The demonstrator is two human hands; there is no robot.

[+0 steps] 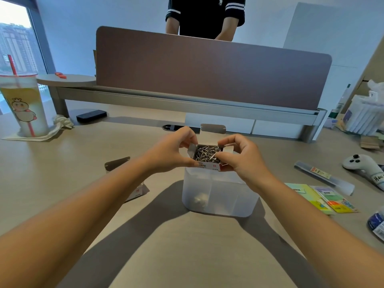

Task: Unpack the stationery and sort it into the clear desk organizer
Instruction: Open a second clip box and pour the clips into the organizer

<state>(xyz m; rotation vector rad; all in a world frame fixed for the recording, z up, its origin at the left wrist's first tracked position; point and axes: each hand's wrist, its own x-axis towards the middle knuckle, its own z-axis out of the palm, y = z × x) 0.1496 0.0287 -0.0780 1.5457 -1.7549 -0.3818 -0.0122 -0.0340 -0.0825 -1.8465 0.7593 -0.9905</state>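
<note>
Holding position over desk (62,163): both hands grip one small open box (207,163) just above the frosted organizer (218,192). Left hand (172,150) pinches the box's left wall and flap. Right hand (239,156) clasps its right side, thumb and forefinger closed on paper clips (206,152) inside. Sticky-note packs (320,197) lie right of organizer, apart from it.

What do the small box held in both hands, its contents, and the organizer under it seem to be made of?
The box looks like thin printed cardboard: its opened flaps are creased and matt. The paper clips inside look like bare metal wire, silvery with glints. The organizer seems to be frosted translucent plastic: its inner dividers show through cloudily. Left hand and right hand grip the box.
</note>
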